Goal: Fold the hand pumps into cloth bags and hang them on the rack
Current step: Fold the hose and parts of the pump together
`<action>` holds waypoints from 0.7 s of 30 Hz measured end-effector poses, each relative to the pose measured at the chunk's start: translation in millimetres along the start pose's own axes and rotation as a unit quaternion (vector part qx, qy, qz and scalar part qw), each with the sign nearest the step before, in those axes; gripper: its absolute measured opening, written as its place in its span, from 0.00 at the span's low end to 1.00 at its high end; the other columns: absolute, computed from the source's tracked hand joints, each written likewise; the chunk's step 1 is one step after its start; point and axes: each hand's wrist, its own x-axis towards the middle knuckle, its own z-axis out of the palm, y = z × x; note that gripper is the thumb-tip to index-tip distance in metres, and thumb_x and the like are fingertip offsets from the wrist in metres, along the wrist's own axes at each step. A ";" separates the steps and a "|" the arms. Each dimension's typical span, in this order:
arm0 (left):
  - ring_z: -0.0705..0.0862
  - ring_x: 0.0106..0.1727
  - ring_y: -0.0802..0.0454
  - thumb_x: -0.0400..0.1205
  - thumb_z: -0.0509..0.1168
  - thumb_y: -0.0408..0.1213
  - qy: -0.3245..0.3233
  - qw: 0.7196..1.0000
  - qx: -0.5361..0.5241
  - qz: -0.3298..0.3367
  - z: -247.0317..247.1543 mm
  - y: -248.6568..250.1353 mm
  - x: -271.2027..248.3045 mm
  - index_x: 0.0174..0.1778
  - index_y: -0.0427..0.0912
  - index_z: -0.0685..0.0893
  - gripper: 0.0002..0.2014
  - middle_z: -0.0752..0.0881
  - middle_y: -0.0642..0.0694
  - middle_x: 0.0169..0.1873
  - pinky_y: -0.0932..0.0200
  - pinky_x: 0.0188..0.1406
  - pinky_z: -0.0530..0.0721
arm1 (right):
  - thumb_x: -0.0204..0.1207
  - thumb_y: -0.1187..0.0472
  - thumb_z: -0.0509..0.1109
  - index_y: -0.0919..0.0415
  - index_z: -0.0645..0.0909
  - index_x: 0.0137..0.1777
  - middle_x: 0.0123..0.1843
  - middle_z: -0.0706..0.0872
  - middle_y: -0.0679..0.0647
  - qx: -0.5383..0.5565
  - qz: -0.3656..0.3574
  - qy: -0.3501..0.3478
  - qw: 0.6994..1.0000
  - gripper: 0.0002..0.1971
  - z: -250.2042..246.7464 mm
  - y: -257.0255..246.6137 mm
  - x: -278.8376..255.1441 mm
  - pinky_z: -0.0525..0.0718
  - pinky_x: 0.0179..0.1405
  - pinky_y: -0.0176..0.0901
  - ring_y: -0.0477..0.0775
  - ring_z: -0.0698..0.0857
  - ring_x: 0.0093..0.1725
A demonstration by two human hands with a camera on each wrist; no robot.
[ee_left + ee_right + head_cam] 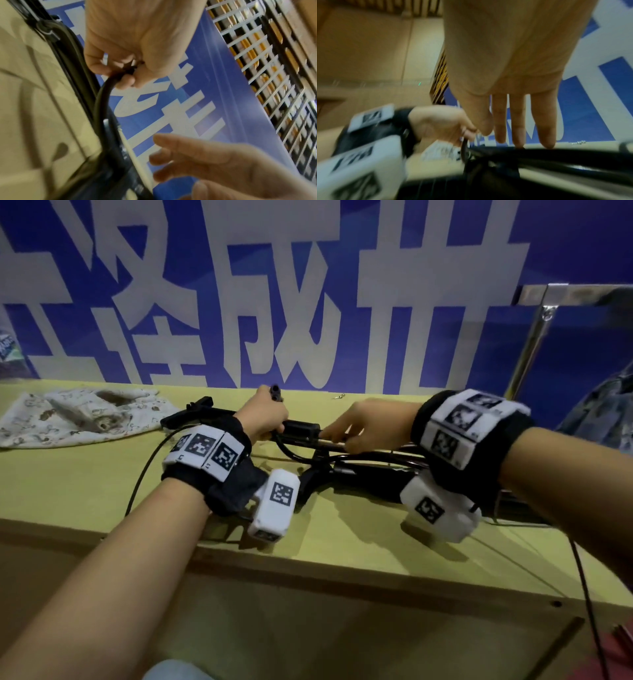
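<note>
From the head camera, a black hand pump [329,453] lies along the yellow-green table [85,487], its barrel running left to right under both wrists. The left hand [265,414] is curled round the pump's black hose [276,394], whose nozzle end sticks up out of the fist. The right hand [368,424] reaches in from the right with its fingers fairly straight, the tips touching the pump's shaft just beside the left hand. A patterned cloth bag [82,416] lies crumpled at the table's left end, well apart from the pump. Behind the table stands a blue banner [342,302] with large white characters.

The left wrist camera shows the left hand [137,44] pinching the hose [104,97] between thumb and curled fingers — the hose bends down from the grip toward the pump body. The right hand [214,166] sits lower in the picture, fingers spread and relaxed. A white wire rack [267,75] hangs beyond the banner.

The right wrist camera, somewhat blurred, shows the right hand [510,75] with straight fingers pointing down, their tips meeting the top of the black pump [547,159] — holding nothing. The left hand [443,124] is fisted just beside it.
</note>
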 end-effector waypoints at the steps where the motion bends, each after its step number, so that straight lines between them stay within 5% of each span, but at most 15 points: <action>1: 0.77 0.33 0.53 0.83 0.55 0.26 -0.029 0.999 -0.027 -0.008 -1.5 1.9 2.3 0.58 0.42 0.71 0.10 0.77 0.42 0.43 0.57 0.32 0.76 | 0.81 0.65 0.61 0.51 0.76 0.72 0.62 0.84 0.48 0.066 0.026 -0.004 0.997 0.20 -9.7 7.9 3.9 0.80 0.57 0.39 0.47 0.84 0.52; 3: 0.77 0.30 0.55 0.83 0.56 0.25 -0.092 0.994 -0.047 -0.029 -4.1 2.9 7.3 0.48 0.45 0.72 0.09 0.77 0.46 0.37 0.62 0.30 0.73 | 0.81 0.64 0.63 0.51 0.79 0.66 0.55 0.86 0.46 0.188 0.070 -0.014 0.980 0.16 -29.7 25.1 15.3 0.84 0.50 0.40 0.45 0.85 0.47; 5: 0.78 0.29 0.56 0.83 0.57 0.26 -0.140 0.989 -0.028 -0.045 -3.4 2.2 13.8 0.48 0.44 0.73 0.07 0.79 0.47 0.35 0.65 0.25 0.73 | 0.80 0.63 0.65 0.51 0.82 0.60 0.51 0.87 0.48 0.250 0.110 0.006 0.962 0.12 -47.8 44.4 31.7 0.86 0.48 0.43 0.48 0.86 0.47; 8: 0.78 0.22 0.59 0.83 0.56 0.26 -0.204 0.976 0.001 -0.074 -1.3 2.2 29.3 0.46 0.42 0.74 0.06 0.80 0.47 0.33 0.71 0.13 0.66 | 0.78 0.62 0.69 0.52 0.84 0.57 0.52 0.89 0.51 0.242 0.168 0.039 0.955 0.10 -59.4 76.0 68.8 0.86 0.49 0.46 0.51 0.87 0.47; 11: 0.76 0.18 0.58 0.84 0.52 0.26 -0.284 0.951 -0.042 -0.117 -1.0 6.8 47.1 0.42 0.40 0.73 0.08 0.79 0.45 0.32 0.72 0.07 0.60 | 0.80 0.63 0.66 0.59 0.81 0.64 0.59 0.86 0.53 0.179 0.227 -0.002 0.957 0.13 -59.7 99.2 111.9 0.85 0.37 0.38 0.53 0.85 0.50; 13: 0.77 0.18 0.57 0.83 0.52 0.26 -0.314 0.937 -0.068 -0.135 -0.6 4.5 60.7 0.42 0.40 0.74 0.08 0.82 0.45 0.29 0.72 0.05 0.60 | 0.82 0.61 0.64 0.65 0.78 0.67 0.64 0.83 0.55 0.137 0.247 -0.055 0.958 0.16 -56.2 115.7 148.1 0.85 0.47 0.39 0.55 0.82 0.59; 16: 0.79 0.18 0.55 0.83 0.51 0.25 -0.333 0.924 -0.122 -0.142 2.8 -5.9 76.6 0.44 0.40 0.74 0.09 0.84 0.44 0.27 0.73 0.06 0.59 | 0.80 0.60 0.66 0.67 0.76 0.70 0.69 0.81 0.61 0.093 0.253 -0.089 0.959 0.20 -53.0 135.1 191.5 0.75 0.72 0.55 0.61 0.78 0.70; 21: 0.77 0.18 0.54 0.82 0.50 0.24 -0.323 0.903 -0.242 -0.145 2.9 -27.0 85.4 0.44 0.39 0.75 0.10 0.82 0.42 0.27 0.73 0.09 0.68 | 0.70 0.65 0.74 0.69 0.82 0.63 0.64 0.82 0.67 0.022 0.238 -0.054 0.970 0.20 -31.5 160.2 237.7 0.77 0.67 0.61 0.69 0.79 0.66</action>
